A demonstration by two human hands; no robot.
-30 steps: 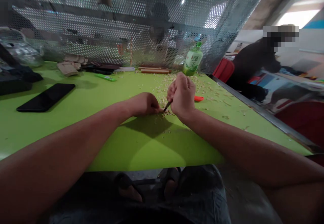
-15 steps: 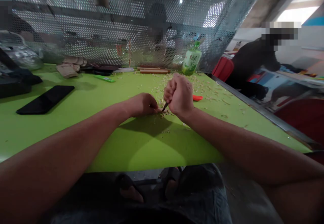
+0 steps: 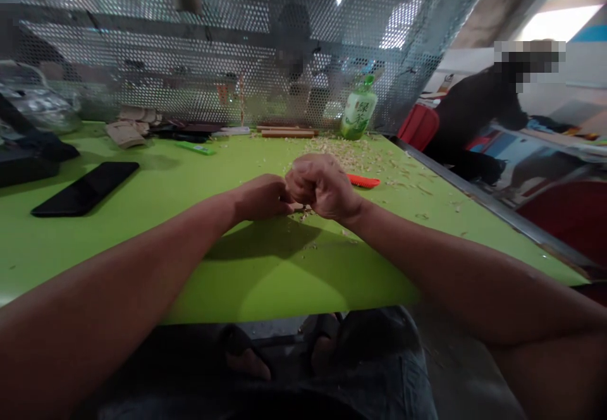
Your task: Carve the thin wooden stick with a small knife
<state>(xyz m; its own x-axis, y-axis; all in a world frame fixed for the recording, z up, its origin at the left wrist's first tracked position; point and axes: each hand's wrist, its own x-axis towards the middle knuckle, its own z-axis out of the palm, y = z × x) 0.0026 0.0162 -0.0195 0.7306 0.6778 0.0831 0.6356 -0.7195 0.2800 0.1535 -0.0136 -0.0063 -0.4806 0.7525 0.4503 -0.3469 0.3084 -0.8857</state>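
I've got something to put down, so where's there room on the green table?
The green table has bare patches between the phone and the left hand, and along its near edge, this side of both hands. It's crowded beyond the right hand: shavings lie between the red-orange thing and the bottle.

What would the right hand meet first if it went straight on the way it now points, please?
Most likely the left hand: the closed right hand points toward it, and their outlines meet in the picture, though the depth between them is unclear.
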